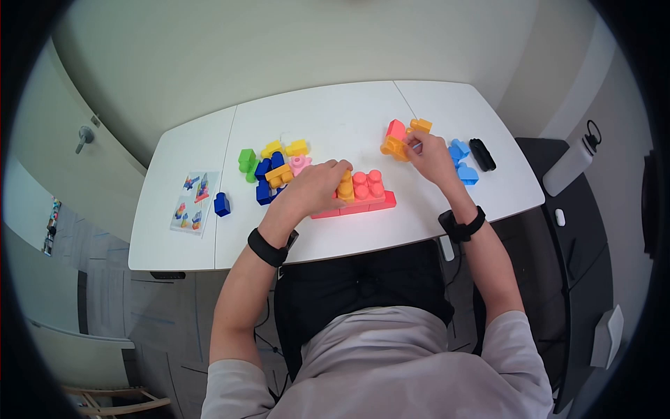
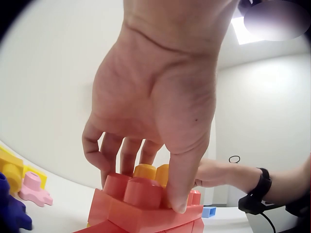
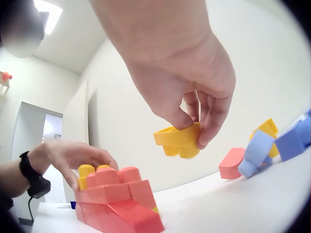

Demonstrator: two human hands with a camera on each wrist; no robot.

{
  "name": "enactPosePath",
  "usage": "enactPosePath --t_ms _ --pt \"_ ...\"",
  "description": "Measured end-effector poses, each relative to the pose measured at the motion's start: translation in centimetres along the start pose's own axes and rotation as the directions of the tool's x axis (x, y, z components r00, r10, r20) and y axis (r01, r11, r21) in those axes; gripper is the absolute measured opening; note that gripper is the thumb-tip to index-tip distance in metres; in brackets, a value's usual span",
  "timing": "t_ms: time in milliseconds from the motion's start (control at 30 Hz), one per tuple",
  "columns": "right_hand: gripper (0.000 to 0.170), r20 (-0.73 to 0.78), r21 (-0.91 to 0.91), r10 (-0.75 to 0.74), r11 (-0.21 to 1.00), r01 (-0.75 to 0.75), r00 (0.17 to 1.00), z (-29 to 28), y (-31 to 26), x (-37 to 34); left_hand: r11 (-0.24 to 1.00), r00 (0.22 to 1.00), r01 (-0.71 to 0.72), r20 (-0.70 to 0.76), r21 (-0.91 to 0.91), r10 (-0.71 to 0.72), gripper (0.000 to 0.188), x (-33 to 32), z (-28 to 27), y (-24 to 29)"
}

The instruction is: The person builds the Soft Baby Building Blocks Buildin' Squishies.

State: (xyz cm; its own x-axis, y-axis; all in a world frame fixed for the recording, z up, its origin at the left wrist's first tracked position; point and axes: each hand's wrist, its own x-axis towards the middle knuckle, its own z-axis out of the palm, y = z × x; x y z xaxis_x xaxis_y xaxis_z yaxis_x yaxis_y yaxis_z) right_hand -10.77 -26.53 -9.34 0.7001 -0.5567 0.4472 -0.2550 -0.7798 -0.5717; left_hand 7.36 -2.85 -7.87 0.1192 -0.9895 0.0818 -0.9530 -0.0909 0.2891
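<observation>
A structure of coral-red building blocks (image 1: pixel 377 202) with a yellow-orange block (image 1: pixel 345 190) among its studs lies on the table in front of the person. My left hand (image 1: pixel 315 188) grips it from above, thumb on the near side (image 2: pixel 179 206) and the other fingers curled over the far side. To the right, my right hand (image 1: pixel 433 159) pinches a yellow-orange block (image 3: pixel 180 140) between thumb and fingers, raised off the table. Its open rim faces up and its rounded studs point down. Behind it in the head view lies a loose coral-red block (image 1: pixel 396 128).
Dark blue, yellow, green and pink blocks (image 1: pixel 300 163) cluster on the left, with a single blue block (image 1: pixel 222 204) beside a picture sheet (image 1: pixel 195 202). Light blue blocks (image 1: pixel 467 174) and a black case (image 1: pixel 482 154) lie right. A white bottle (image 1: pixel 571 166) stands beyond the table edge.
</observation>
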Motion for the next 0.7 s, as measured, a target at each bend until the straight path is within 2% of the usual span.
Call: enactPosePath --t_ms 133,200,233,300,333,400,433,500,600,700 --pt "0.009 0.112 0.117 0.048 0.991 -0.061 0.993 -0.6 -2.9 -0.4 1.000 1.000 0.016 -0.025 -0.013 -0.017 0.070 -0.1 0.0 0.2" --pt "0.010 0.198 0.240 0.063 0.964 -0.110 0.978 -0.7 -3.5 -0.5 0.997 0.996 0.072 0.045 -0.015 -0.071 0.076 0.0 -0.4 0.6" --pt "0.010 0.196 0.240 0.061 0.965 -0.108 0.979 -0.9 -3.8 -0.5 0.997 0.997 0.071 0.043 -0.014 -0.071 0.076 -0.1 -0.5 0.6" --pt "0.015 0.358 0.403 0.048 0.893 -0.201 0.933 -1.2 -4.2 -0.6 0.999 0.999 0.033 -0.007 -0.021 -0.033 0.083 -0.4 -0.8 0.4" --pt "0.015 0.357 0.405 0.048 0.892 -0.201 0.933 -1.1 -4.3 -0.7 0.999 0.999 0.033 -0.006 -0.020 -0.033 0.083 -0.6 -1.3 0.8" --pt "0.023 0.493 0.569 0.014 0.751 -0.335 0.870 -0.8 -4.3 -0.9 0.991 0.972 -0.057 -0.232 -0.120 0.028 0.087 -0.8 -2.6 1.9" --pt "0.023 0.492 0.571 0.017 0.748 -0.337 0.871 -0.7 -4.8 -1.2 0.991 0.973 -0.058 -0.227 -0.118 0.030 0.087 -0.7 -2.6 2.4" --pt "0.024 0.587 0.649 -0.013 0.604 -0.461 0.809 -0.8 -6.2 -1.8 0.956 0.893 -0.249 -0.420 -0.157 0.164 0.083 -0.3 -2.5 3.3" --pt "0.030 0.629 0.666 -0.049 0.549 -0.505 0.776 0.0 -6.0 -1.8 0.942 0.905 -0.261 -0.392 -0.212 0.163 0.083 -0.1 -2.3 4.1" --pt "0.036 0.599 0.653 0.003 0.578 -0.490 0.801 -0.4 -6.2 -1.7 0.957 0.910 -0.240 -0.381 -0.164 0.163 0.079 -0.2 -2.7 3.5"
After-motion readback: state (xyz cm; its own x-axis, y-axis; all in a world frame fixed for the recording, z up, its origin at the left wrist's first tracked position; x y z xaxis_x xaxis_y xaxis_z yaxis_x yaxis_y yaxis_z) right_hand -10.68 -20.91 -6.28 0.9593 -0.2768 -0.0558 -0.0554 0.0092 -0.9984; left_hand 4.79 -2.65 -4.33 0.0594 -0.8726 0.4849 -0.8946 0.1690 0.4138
